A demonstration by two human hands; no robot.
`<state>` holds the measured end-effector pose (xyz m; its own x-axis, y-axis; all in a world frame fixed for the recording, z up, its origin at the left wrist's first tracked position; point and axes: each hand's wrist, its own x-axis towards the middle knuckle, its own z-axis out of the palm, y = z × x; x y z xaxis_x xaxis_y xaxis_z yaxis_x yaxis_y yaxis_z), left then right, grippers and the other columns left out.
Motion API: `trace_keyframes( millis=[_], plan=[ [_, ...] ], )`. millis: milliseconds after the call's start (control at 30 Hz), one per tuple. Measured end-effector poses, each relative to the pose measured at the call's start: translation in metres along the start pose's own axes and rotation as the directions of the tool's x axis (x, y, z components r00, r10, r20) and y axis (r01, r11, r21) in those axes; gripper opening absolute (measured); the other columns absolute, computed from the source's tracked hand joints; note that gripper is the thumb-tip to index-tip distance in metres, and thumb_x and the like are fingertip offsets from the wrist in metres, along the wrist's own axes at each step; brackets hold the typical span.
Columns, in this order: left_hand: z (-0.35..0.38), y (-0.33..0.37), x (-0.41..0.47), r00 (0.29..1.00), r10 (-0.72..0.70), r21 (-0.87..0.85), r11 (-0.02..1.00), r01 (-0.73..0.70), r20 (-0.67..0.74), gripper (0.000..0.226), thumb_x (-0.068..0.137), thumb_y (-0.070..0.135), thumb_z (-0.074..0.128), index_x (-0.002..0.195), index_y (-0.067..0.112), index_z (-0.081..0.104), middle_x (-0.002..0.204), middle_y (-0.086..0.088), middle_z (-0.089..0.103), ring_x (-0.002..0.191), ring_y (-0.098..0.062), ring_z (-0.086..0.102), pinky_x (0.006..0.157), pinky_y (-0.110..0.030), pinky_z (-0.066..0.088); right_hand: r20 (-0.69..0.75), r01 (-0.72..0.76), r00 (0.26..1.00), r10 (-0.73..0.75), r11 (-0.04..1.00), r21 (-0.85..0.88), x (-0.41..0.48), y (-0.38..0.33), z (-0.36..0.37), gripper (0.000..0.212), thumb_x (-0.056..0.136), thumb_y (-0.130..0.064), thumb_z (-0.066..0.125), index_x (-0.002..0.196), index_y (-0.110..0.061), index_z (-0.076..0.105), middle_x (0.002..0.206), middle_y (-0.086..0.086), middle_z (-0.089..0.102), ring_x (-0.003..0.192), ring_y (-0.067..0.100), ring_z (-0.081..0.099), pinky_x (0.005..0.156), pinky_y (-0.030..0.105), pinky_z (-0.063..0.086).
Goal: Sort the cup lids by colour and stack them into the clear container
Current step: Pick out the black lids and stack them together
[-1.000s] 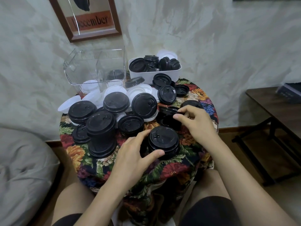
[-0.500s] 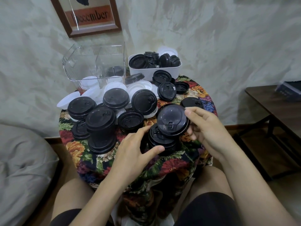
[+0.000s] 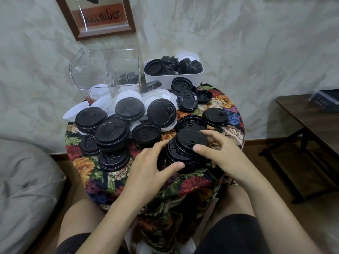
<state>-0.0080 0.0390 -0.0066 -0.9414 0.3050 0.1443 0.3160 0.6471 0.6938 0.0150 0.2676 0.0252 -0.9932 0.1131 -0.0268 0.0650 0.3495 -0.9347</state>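
While atop the stack [image 3: 177,163], black lid [image 3: 189,141] within the right grip [image 3: 224,153].

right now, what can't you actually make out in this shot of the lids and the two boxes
All head view.
Black stack: lid count hidden; the left hand and right hand wrap its sides.
Top lid: seated or loose unclear; the right hand covers its rim.
Clear container: dark lids show through it; inside or behind, unclear.
White tub: lower lids hidden by its wall.
Framed print: cut off by the top edge.
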Motion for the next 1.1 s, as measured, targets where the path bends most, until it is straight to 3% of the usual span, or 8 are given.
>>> trace_keyframes(
  millis=[100, 200, 333, 533, 667, 833, 933, 1100],
  plan=[
    [0.000, 0.000, 0.000, 1.000, 0.009, 0.012, 1.000, -0.009, -0.007, 0.078, 0.077, 0.079, 0.057, 0.146, 0.045, 0.043, 0.129, 0.025, 0.055, 0.128, -0.003, 0.046, 0.096, -0.027, 0.037, 0.033, 0.022, 0.999, -0.019, 0.996, -0.081, 0.001, 0.003, 0.000, 0.079, 0.067, -0.071, 0.081, 0.137, -0.042, 0.059, 0.123, -0.013, 0.064, 0.090, 0.003, 0.067, 0.077, 0.022, 0.049],
    [0.000, 0.000, 0.000, 1.000, 0.017, 0.015, 1.000, -0.017, -0.014, 0.075, 0.079, 0.075, 0.060, 0.145, 0.044, 0.044, 0.118, 0.035, 0.046, 0.123, 0.001, 0.045, 0.093, -0.025, 0.034, 0.083, 0.021, 0.996, -0.014, 0.997, -0.077, 0.001, -0.001, -0.002, 0.087, 0.070, -0.059, 0.082, 0.148, -0.041, 0.049, 0.126, -0.020, 0.059, 0.098, 0.000, 0.063, 0.088, 0.022, 0.049],
    [0.000, 0.000, 0.002, 0.999, 0.026, 0.017, 1.000, -0.025, -0.020, 0.073, 0.080, 0.072, 0.063, 0.145, 0.045, 0.045, 0.117, 0.036, 0.048, 0.121, 0.003, 0.044, 0.092, -0.026, 0.034, 0.160, 0.068, 0.986, -0.047, 0.990, -0.124, 0.000, -0.005, -0.004, 0.065, 0.089, -0.038, 0.078, 0.148, -0.041, 0.050, 0.135, -0.025, 0.058, 0.119, -0.011, 0.056, 0.105, 0.027, 0.047],
    [0.001, -0.003, 0.002, 0.999, 0.030, 0.024, 0.999, -0.029, -0.017, 0.077, 0.076, 0.079, 0.058, 0.144, 0.046, 0.045, 0.118, 0.032, 0.051, 0.122, 0.000, 0.047, 0.091, -0.026, 0.035, 0.110, 0.128, 0.989, -0.099, 0.945, -0.300, -0.002, -0.006, 0.013, 0.077, 0.076, -0.072, 0.072, 0.144, -0.043, 0.052, 0.133, -0.030, 0.044, 0.128, -0.001, 0.047, 0.109, 0.034, 0.043],
    [0.002, -0.004, 0.002, 1.000, 0.023, 0.001, 1.000, -0.023, -0.013, 0.083, 0.073, 0.082, 0.055, 0.146, 0.045, 0.044, 0.124, 0.026, 0.055, 0.126, -0.003, 0.048, 0.094, -0.027, 0.037, 0.121, 0.200, 0.978, -0.171, 0.931, -0.305, -0.001, -0.002, 0.013, 0.064, 0.082, -0.059, 0.076, 0.141, -0.047, 0.053, 0.143, -0.029, 0.044, 0.137, 0.000, 0.042, 0.115, 0.038, 0.038],
    [0.002, -0.006, 0.004, 1.000, 0.008, -0.046, 0.999, -0.007, 0.010, 0.092, 0.071, 0.082, 0.057, 0.153, 0.053, 0.029, 0.139, 0.017, 0.057, 0.134, -0.004, 0.047, 0.104, -0.028, 0.038, 0.243, 0.226, 0.957, -0.156, 0.928, -0.295, -0.001, 0.000, 0.006, 0.058, 0.090, -0.040, 0.076, 0.142, -0.050, 0.052, 0.157, -0.031, 0.031, 0.143, -0.011, 0.028, 0.109, 0.013, 0.027],
    [0.001, -0.008, 0.004, 0.999, 0.038, -0.035, 0.999, -0.037, 0.027, 0.085, 0.075, 0.081, 0.053, 0.153, 0.056, 0.030, 0.129, 0.022, 0.057, 0.124, 0.000, 0.046, 0.095, -0.014, 0.034, 0.271, 0.224, 0.951, -0.150, 0.938, -0.265, -0.001, 0.003, 0.004, 0.054, 0.091, -0.039, 0.075, 0.138, -0.054, 0.054, 0.157, -0.035, 0.027, 0.135, -0.023, 0.027, 0.102, 0.007, 0.027],
    [0.000, -0.006, 0.004, 0.998, 0.054, -0.071, 0.996, -0.056, -0.022, 0.065, 0.086, 0.074, 0.045, 0.148, 0.055, 0.041, 0.118, 0.045, 0.047, 0.116, 0.012, 0.043, 0.093, -0.003, 0.031, 0.234, 0.228, 0.956, -0.177, 0.950, -0.213, -0.003, 0.006, 0.008, 0.052, 0.083, -0.061, 0.069, 0.134, -0.058, 0.057, 0.149, -0.039, 0.034, 0.131, -0.028, 0.027, 0.095, -0.005, 0.026]
  ],
)
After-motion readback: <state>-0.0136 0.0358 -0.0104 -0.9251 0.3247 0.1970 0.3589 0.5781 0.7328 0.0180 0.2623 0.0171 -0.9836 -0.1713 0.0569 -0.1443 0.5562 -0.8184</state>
